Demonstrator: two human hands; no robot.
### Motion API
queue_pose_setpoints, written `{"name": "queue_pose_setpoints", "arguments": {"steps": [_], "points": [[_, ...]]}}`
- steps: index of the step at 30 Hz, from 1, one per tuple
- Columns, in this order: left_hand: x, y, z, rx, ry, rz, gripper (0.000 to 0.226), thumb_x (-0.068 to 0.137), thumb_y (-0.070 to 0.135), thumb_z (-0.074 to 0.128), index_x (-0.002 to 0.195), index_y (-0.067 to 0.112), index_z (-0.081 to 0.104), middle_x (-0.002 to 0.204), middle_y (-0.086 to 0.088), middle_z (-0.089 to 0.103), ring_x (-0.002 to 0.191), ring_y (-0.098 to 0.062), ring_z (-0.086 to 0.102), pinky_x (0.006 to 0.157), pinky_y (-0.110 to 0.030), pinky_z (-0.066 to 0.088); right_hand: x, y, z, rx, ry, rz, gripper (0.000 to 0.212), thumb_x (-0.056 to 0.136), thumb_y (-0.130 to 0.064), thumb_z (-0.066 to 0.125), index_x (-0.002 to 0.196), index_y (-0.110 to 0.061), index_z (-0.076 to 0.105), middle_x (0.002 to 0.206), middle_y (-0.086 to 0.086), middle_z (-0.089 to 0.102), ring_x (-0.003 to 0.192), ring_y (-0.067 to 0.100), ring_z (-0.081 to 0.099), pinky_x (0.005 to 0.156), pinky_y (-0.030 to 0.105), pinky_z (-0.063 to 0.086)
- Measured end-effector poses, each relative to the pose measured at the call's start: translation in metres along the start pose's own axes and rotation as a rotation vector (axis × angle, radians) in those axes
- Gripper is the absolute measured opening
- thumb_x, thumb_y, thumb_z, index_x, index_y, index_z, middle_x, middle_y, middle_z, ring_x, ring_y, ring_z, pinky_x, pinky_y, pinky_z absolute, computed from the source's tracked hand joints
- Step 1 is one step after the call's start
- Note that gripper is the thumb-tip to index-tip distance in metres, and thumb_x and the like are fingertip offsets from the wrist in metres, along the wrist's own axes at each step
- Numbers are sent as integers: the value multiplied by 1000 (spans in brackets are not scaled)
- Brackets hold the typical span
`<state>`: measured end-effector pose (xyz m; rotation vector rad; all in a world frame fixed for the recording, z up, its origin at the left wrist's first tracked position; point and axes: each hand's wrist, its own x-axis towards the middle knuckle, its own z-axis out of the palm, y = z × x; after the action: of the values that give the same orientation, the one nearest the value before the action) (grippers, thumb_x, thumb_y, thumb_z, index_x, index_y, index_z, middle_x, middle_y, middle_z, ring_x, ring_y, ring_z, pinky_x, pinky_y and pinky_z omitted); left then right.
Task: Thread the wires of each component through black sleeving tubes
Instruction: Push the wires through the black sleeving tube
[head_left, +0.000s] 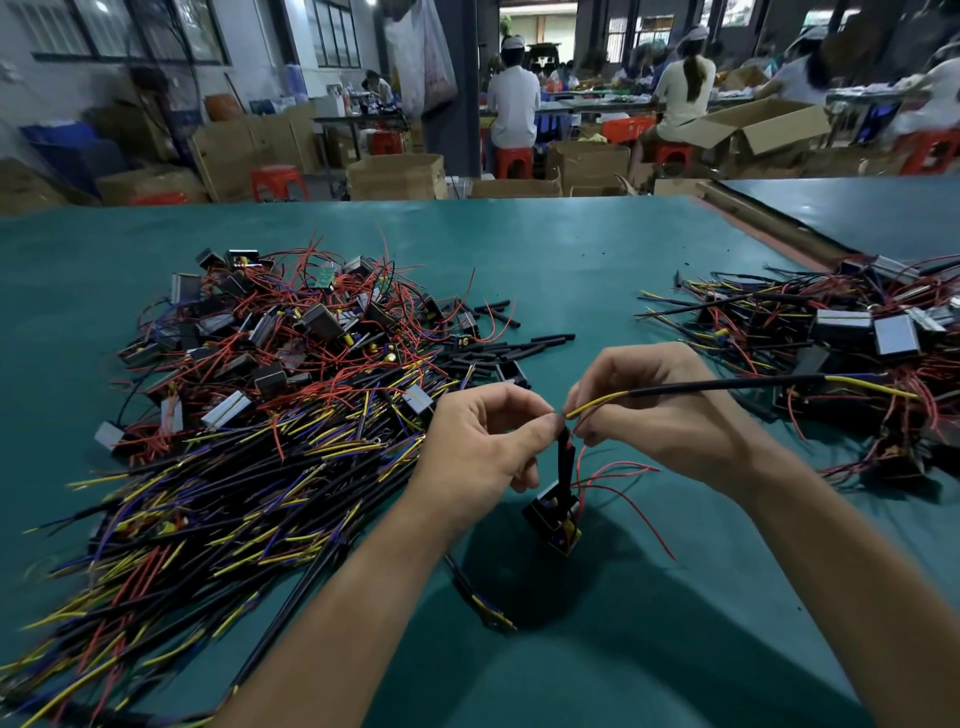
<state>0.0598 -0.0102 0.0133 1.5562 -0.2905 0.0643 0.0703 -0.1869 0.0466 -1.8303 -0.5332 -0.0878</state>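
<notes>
Soft light from up ahead falls on my green surface, a dark shadow pools beneath my left hand and right hand, and the edges bend and blur.

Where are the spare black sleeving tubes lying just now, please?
In the head view the sleeving tubes lie mid-table at the right edge of the left component pile, just beyond the left hand.

I see black component dangling at 6 o'clock, black sleeving tube upright above it, red wires splayed, sleeved yellow wire toward 3.
</notes>
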Motion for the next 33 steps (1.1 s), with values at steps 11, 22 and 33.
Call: {"name": "queue_pose_setpoints", "arguments": {"steps": [11,22,33], "points": [[-1,1,1,4,1,-17,17,87,-3,64,77,9,60,68,-20,61,33,-11,46,37,-17,37,-1,-1,3,-3,-20,-76,21,72,13,66,66,-7,65,78,13,73,65,26,67,65,45,55],[-3,4,1,-43,-41,-79,9,89,2,64,82,5,58,53,3,63,35,-11,51,39,-18,42,-1,-1,5,5,-19,-87,8,73,2,70,76,-5,70,71,12,71,64,17,65,64,37,54],[-4,5,1,-71,-132,-145,12,92,14,61,88,6,69,78,-1,73,44,-9,50,44,-20,46,-1,-3,5,-2,-7,-131,12,75,8,67,73,-4,70,66,10,70,59,16,67,60,22,52]]}}
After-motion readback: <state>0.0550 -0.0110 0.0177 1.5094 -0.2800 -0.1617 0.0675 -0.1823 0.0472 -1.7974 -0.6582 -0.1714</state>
